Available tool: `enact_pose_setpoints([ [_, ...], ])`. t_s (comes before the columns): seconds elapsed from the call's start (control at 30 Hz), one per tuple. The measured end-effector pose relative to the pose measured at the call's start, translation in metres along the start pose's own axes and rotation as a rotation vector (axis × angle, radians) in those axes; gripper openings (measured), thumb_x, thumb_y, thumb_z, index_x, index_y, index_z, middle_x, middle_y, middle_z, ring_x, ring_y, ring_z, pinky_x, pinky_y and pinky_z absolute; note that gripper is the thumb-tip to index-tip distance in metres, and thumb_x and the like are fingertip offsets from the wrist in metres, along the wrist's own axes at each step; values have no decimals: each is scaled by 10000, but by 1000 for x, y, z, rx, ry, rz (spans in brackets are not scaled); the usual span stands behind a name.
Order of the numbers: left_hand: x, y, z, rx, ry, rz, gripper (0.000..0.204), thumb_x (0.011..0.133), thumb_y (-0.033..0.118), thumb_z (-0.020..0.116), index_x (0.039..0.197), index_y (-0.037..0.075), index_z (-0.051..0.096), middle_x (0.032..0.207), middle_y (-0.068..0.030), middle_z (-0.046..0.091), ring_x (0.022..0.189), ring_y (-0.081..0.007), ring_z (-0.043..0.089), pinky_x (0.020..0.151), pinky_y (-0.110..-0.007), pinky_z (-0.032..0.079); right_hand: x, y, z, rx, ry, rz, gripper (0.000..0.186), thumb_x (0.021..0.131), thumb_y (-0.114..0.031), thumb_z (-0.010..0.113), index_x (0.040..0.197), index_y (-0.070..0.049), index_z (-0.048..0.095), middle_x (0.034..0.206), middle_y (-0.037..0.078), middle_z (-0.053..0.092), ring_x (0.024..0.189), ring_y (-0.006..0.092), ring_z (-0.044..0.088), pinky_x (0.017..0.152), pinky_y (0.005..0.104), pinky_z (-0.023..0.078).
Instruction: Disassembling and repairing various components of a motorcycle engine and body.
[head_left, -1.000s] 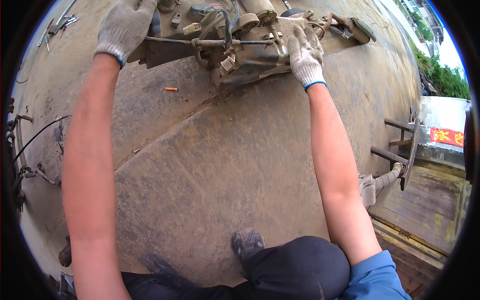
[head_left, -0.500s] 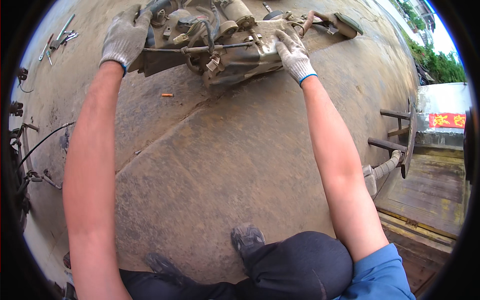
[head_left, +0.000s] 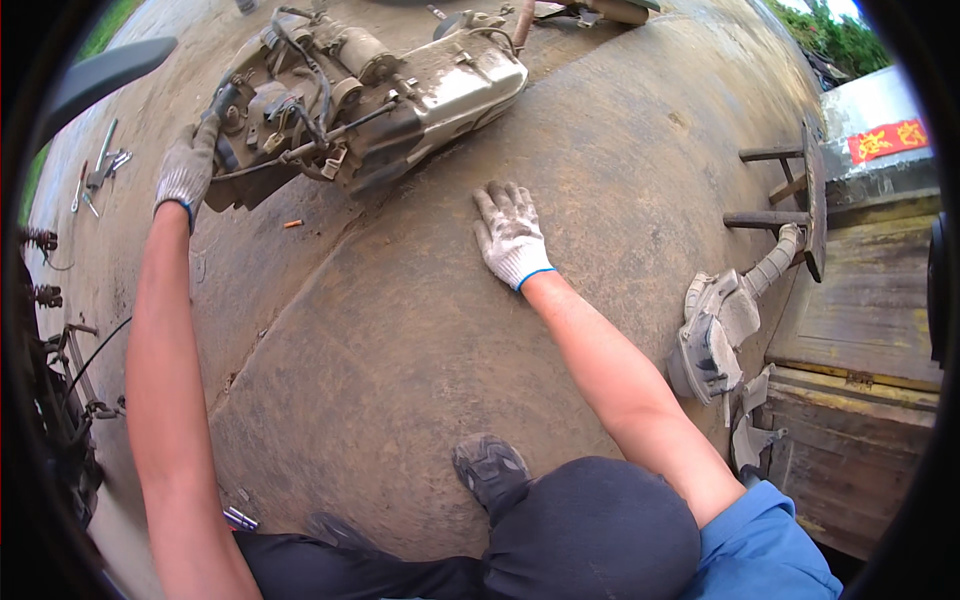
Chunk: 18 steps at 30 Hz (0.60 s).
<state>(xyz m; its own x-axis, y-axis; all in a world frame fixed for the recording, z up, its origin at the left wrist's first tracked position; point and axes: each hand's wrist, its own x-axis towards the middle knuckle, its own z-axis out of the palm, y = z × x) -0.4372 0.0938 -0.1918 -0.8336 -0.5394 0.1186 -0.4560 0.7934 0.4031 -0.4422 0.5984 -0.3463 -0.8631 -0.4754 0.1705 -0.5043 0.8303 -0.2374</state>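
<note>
A greasy engine assembly, with hoses, cables and a pale metal cover, lies on the bare concrete ground ahead of the crouching person, and the work in hand looks like shifting or turning it by its near-left end. The left hand, in a soiled knit glove, is closed around that end of the engine, with the arm stretched out nearly straight from the lower left edge. The right hand, gloved the same way, holds nothing: it lies flat and spread on the concrete just below the engine's right part, apart from it, and seems to brace the body. A next move probably calls for the right hand to take a firm hold on the casing, since one hand at a corner gives little control. Smaller things lie around: grey plastic covers by a wooden step at right, wrenches at far left, and a small orange bit on the ground near the left wrist.
</note>
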Motion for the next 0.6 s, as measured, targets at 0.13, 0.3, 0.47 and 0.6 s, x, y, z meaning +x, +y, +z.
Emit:
enact_pose_setpoints([
  [0.13,-3,4,7,65,44,6,721,1066,617,494,1403,0,654,1235,-338,716,1212,-465,679,1038,-522,505,-7,0,3,32,60,-14,544,979,-278,639,1483,-80,594,1571,207,532,1493,432,437,1284,554,282],
  [0.3,-9,19,2,194,-9,-89,738,1088,573,458,1510,-28,536,1467,-382,557,1371,-525,551,1166,-529,442,-6,-4,-3,49,41,-9,539,974,-251,638,1483,-83,583,1561,214,539,1484,445,441,1277,559,293],
  [0.47,-22,39,-31,246,-202,-57,966,967,646,639,1550,-95,431,1481,-389,539,1381,-502,560,1186,-492,438,-4,-8,-8,47,60,-19,536,963,-230,640,1473,-78,584,1541,218,550,1473,443,448,1270,556,304],
  [0.6,-37,46,-50,197,-288,30,1167,730,505,914,1543,-142,383,1470,-378,551,1405,-451,557,1183,-456,442,-2,-11,-9,45,34,-11,533,954,-228,651,1463,-79,596,1537,209,547,1477,435,446,1275,554,297],
])
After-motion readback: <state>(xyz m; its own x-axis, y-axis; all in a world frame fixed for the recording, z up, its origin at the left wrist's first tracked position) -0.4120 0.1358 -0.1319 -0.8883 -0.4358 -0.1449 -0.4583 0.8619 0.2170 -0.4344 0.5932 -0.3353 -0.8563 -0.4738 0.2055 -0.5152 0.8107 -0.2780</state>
